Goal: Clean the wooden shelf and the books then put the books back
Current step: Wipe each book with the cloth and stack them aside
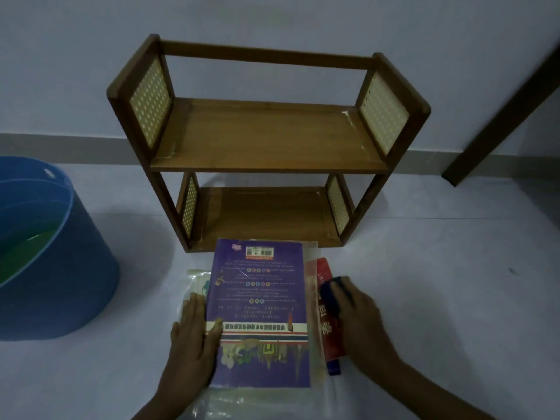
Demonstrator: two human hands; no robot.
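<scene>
A two-tier wooden shelf [266,137] with yellow perforated side panels stands bare against the wall. In front of it a stack of books lies on the floor, a purple book [260,301] on top and a red book [328,322] jutting out at the right. My left hand [194,334] lies flat on the stack's left edge, thumb on the purple cover. My right hand [360,316] presses a dark blue cloth [331,295] onto the red book. Clear plastic [242,404] lies under the stack.
A large blue tub [60,268] holding something green stands on the floor at the left. A dark wooden leg [500,110] slants down at the right. White floor spreads to the right of the books.
</scene>
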